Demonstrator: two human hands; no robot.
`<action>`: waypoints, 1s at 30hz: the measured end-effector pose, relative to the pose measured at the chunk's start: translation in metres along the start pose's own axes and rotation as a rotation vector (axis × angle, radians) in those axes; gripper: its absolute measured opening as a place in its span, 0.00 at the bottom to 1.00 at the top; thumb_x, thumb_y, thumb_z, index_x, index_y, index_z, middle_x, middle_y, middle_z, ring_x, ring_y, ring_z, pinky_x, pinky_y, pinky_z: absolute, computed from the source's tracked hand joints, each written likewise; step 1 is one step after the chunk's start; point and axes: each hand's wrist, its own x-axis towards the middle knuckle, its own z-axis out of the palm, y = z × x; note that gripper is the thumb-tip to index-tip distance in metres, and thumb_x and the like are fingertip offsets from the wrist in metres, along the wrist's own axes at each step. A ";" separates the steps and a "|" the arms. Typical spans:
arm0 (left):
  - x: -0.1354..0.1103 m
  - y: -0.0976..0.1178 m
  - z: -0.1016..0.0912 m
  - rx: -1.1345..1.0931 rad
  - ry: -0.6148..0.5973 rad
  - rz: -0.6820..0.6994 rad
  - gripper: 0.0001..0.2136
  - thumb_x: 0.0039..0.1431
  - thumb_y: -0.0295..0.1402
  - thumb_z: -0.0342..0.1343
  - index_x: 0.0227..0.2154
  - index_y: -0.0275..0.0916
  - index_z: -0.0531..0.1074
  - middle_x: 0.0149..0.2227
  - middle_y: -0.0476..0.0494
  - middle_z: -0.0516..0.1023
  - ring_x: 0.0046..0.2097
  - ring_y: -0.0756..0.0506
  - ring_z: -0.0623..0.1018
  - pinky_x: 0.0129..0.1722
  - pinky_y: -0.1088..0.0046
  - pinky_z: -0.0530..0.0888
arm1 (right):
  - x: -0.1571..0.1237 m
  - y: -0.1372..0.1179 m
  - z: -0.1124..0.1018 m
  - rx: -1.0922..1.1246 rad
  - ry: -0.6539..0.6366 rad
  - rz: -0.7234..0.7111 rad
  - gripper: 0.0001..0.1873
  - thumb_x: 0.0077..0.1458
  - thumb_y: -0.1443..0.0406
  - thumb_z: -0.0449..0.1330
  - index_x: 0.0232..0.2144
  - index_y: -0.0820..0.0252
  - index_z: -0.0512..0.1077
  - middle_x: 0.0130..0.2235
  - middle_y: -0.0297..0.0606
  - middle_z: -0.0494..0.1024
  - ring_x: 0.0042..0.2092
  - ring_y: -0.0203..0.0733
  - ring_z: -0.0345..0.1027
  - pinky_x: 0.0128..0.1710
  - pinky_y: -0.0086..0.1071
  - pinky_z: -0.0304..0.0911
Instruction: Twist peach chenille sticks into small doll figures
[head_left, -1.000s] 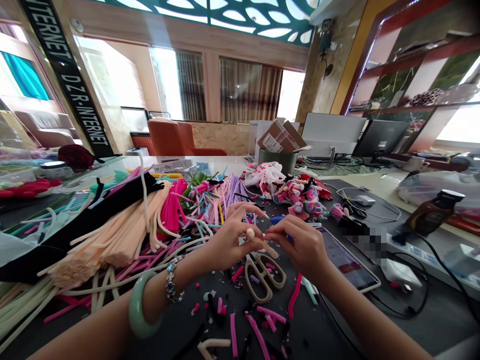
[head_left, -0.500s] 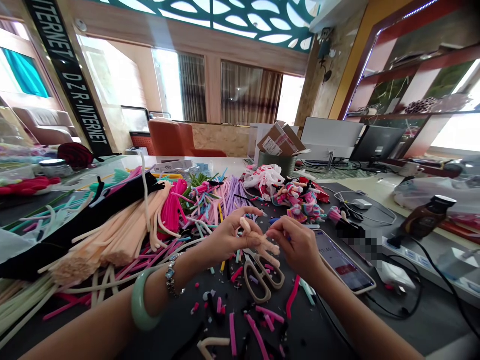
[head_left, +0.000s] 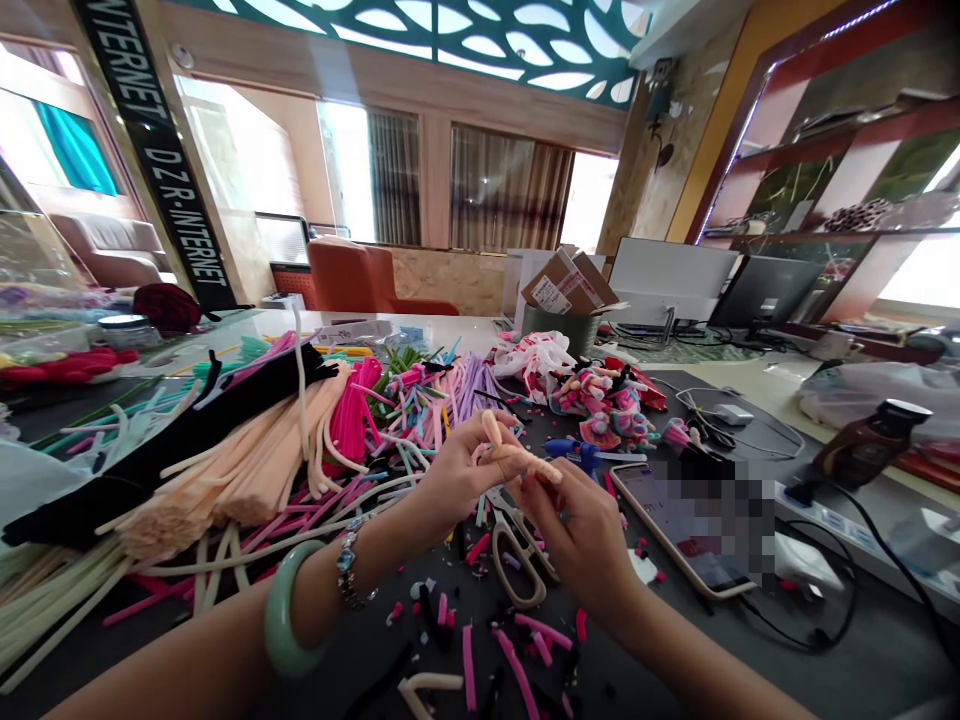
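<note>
A peach pipe cleaner shape [head_left: 540,466], bent and twisted with a loop sticking up, is held between both hands. My left hand [head_left: 469,470] pinches its middle, the upper end rising past the fingers. My right hand [head_left: 577,520] has closed thumb and fingers on the other end, hiding part of it. Directly beneath lie scissors [head_left: 517,575] with beige handles, partly covered by the right hand. Short pink pipe cleaner offcuts [head_left: 514,670] and black scraps are scattered on the dark table [head_left: 390,640] below.
On the left rests a thick bundle of peach pipe cleaners [head_left: 247,440] beside black ones [head_left: 150,470]. Bright pink stems [head_left: 360,410] stand behind. To the right are a phone [head_left: 675,540], a blue pen-like item [head_left: 570,450], colourful finished figures [head_left: 600,395], cables and a brown bottle [head_left: 874,440].
My right hand has moved down and closer to my left, now gripping the lower end of the peach shape. The blue item behind is more exposed. The view has shifted slightly.
</note>
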 end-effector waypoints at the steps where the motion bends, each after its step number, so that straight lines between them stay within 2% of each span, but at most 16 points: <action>1: 0.000 -0.001 -0.001 0.055 0.005 0.035 0.07 0.49 0.33 0.61 0.27 0.35 0.71 0.41 0.45 0.68 0.39 0.49 0.70 0.38 0.72 0.69 | 0.000 -0.001 0.000 0.012 -0.007 0.024 0.12 0.60 0.65 0.50 0.25 0.60 0.66 0.24 0.32 0.64 0.26 0.34 0.57 0.26 0.28 0.50; 4: 0.002 -0.002 -0.003 0.197 0.028 0.126 0.05 0.50 0.32 0.59 0.25 0.35 0.72 0.43 0.41 0.67 0.46 0.43 0.69 0.41 0.68 0.70 | -0.001 0.000 0.000 0.024 0.010 0.080 0.12 0.59 0.63 0.51 0.25 0.60 0.67 0.23 0.32 0.64 0.26 0.35 0.57 0.26 0.28 0.50; 8: 0.001 -0.003 -0.002 0.300 0.061 0.169 0.06 0.52 0.33 0.58 0.26 0.35 0.72 0.45 0.40 0.65 0.46 0.43 0.71 0.41 0.67 0.71 | 0.000 0.003 -0.002 0.019 0.023 0.197 0.17 0.57 0.59 0.53 0.20 0.60 0.64 0.21 0.31 0.60 0.25 0.34 0.53 0.25 0.29 0.47; 10: 0.000 -0.002 -0.001 0.357 0.074 0.178 0.05 0.52 0.32 0.58 0.26 0.35 0.71 0.45 0.40 0.65 0.45 0.43 0.71 0.41 0.67 0.71 | 0.002 0.003 -0.002 0.158 -0.060 0.309 0.16 0.56 0.57 0.54 0.22 0.61 0.66 0.21 0.31 0.60 0.24 0.34 0.51 0.23 0.28 0.45; 13: -0.001 0.000 0.000 0.507 0.077 0.241 0.04 0.53 0.30 0.58 0.25 0.36 0.70 0.44 0.40 0.66 0.48 0.42 0.69 0.46 0.64 0.68 | 0.004 0.002 0.000 0.500 -0.186 0.502 0.17 0.52 0.54 0.56 0.24 0.62 0.68 0.20 0.29 0.58 0.22 0.31 0.48 0.21 0.27 0.43; 16: -0.001 0.003 -0.001 0.658 0.084 0.338 0.05 0.54 0.28 0.57 0.24 0.37 0.70 0.42 0.42 0.68 0.49 0.42 0.68 0.50 0.61 0.64 | 0.005 0.000 0.004 0.817 -0.227 0.660 0.18 0.48 0.52 0.60 0.23 0.62 0.67 0.20 0.27 0.54 0.21 0.29 0.43 0.19 0.25 0.43; 19: -0.001 0.002 -0.003 0.760 0.080 0.401 0.04 0.54 0.27 0.56 0.25 0.38 0.72 0.43 0.43 0.68 0.49 0.42 0.67 0.51 0.60 0.62 | 0.004 -0.001 0.006 0.948 -0.246 0.729 0.18 0.47 0.52 0.61 0.22 0.62 0.65 0.19 0.25 0.54 0.20 0.28 0.42 0.19 0.24 0.44; 21: -0.002 0.001 -0.004 0.820 0.085 0.438 0.04 0.55 0.26 0.56 0.26 0.39 0.73 0.43 0.43 0.68 0.49 0.41 0.65 0.52 0.60 0.60 | 0.003 -0.001 0.005 0.897 -0.268 0.711 0.18 0.48 0.52 0.60 0.22 0.62 0.66 0.18 0.26 0.55 0.20 0.28 0.43 0.19 0.25 0.44; 24: -0.002 0.000 -0.004 0.881 0.099 0.474 0.05 0.56 0.27 0.55 0.28 0.40 0.74 0.43 0.43 0.67 0.50 0.41 0.64 0.52 0.60 0.59 | 0.005 -0.001 -0.001 0.687 -0.264 0.592 0.17 0.52 0.55 0.57 0.22 0.63 0.68 0.18 0.27 0.55 0.20 0.29 0.45 0.19 0.26 0.42; 27: -0.003 0.000 -0.004 0.910 0.093 0.511 0.05 0.57 0.27 0.54 0.28 0.40 0.74 0.44 0.43 0.67 0.50 0.41 0.63 0.52 0.60 0.60 | 0.006 -0.001 -0.008 0.416 -0.203 0.412 0.15 0.54 0.60 0.54 0.20 0.63 0.67 0.19 0.29 0.57 0.22 0.30 0.47 0.20 0.26 0.43; 30: -0.003 0.000 -0.004 0.940 0.066 0.533 0.06 0.55 0.25 0.53 0.29 0.40 0.74 0.44 0.43 0.67 0.50 0.41 0.63 0.53 0.60 0.59 | 0.008 0.001 -0.011 0.141 -0.146 0.170 0.14 0.54 0.65 0.53 0.18 0.62 0.64 0.19 0.29 0.59 0.22 0.31 0.51 0.22 0.27 0.46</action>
